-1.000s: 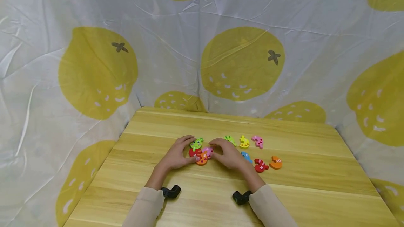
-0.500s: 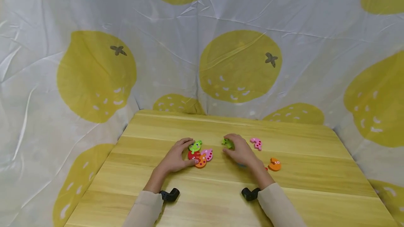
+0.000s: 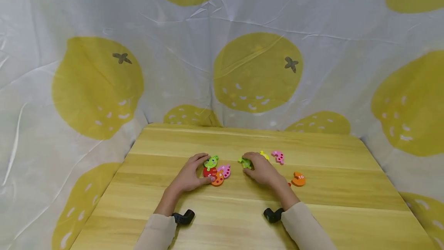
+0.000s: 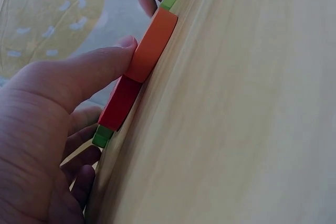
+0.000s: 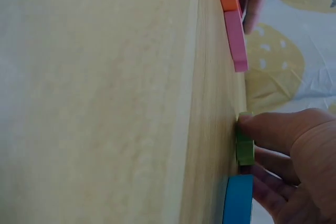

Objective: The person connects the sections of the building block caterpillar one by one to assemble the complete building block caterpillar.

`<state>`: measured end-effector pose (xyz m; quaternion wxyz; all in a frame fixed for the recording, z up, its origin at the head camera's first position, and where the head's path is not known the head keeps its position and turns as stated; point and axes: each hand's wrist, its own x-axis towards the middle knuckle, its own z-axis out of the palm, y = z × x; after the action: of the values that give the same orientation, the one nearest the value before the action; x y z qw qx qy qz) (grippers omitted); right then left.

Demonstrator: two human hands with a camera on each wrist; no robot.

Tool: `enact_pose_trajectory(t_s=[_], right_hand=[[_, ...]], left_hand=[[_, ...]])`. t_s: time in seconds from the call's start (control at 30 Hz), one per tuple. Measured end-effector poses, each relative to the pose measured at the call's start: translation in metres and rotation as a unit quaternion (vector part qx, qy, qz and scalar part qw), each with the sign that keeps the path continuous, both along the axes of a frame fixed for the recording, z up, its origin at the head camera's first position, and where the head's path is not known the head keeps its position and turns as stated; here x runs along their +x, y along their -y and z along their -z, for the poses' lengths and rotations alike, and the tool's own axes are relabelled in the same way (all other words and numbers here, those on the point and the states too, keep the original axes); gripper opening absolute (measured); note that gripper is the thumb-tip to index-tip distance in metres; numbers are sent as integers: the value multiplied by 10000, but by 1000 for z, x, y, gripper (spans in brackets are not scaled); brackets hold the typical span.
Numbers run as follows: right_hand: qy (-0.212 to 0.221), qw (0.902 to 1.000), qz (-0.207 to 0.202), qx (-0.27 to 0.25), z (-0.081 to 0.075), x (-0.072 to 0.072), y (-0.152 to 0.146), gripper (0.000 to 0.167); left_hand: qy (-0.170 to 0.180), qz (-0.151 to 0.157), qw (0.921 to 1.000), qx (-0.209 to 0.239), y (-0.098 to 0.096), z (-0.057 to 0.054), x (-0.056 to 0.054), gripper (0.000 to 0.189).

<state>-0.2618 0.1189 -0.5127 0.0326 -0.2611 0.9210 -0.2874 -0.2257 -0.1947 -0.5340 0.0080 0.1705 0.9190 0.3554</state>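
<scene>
A joined caterpillar puzzle lies on the wooden table [image 3: 229,219]: a smiling green head piece [image 3: 211,162], a red piece numbered 2 [image 3: 208,172], an orange piece numbered 3 [image 3: 217,180] and a pink piece numbered 4 [image 3: 226,170]. My left hand [image 3: 189,174] holds its left side, thumb on the orange edge, fingers curled behind the green head. To the right, my right hand [image 3: 262,169] pinches a loose green puzzle piece [image 3: 246,163]. In the right wrist view this green piece [image 5: 245,150] shows upright-edged between thumb and fingers, apart from the pink piece [image 5: 236,40].
Behind the right hand are a partly hidden yellow piece [image 3: 264,155] and a pink spotted piece [image 3: 278,157]. An orange piece numbered 10 [image 3: 298,179] lies farther right, a red sliver [image 3: 289,184] beside it. A blue piece [image 5: 239,200] sits near the right fingers. Lemon-print cloth [image 3: 180,68] hangs behind.
My right hand has let go of the pink piece numbered 4, moved right and taken hold of the loose green piece, which has come slightly nearer. My left hand stays on the joined pieces.
</scene>
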Motion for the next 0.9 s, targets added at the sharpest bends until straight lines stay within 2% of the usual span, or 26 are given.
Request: enact_pose_trajectory(t_s=[0.3,0.53,0.77,0.9], right_hand=[[45,9997,147,-196,0,5,1,42],[3,9987,268,-441,1,9,-2,43],[160,9975,278,-624,0,11,1,43],[203,9968,302,-709,-1,11,5,44]], left_hand=[[31,-20,10000,-46,2,1,2,87],[38,-7,10000,-66,0,1,-1,88],[306,-69,9995,-1,-1,-2,-2,88],[298,-77,9995,-2,-3,-3,-2,88]])
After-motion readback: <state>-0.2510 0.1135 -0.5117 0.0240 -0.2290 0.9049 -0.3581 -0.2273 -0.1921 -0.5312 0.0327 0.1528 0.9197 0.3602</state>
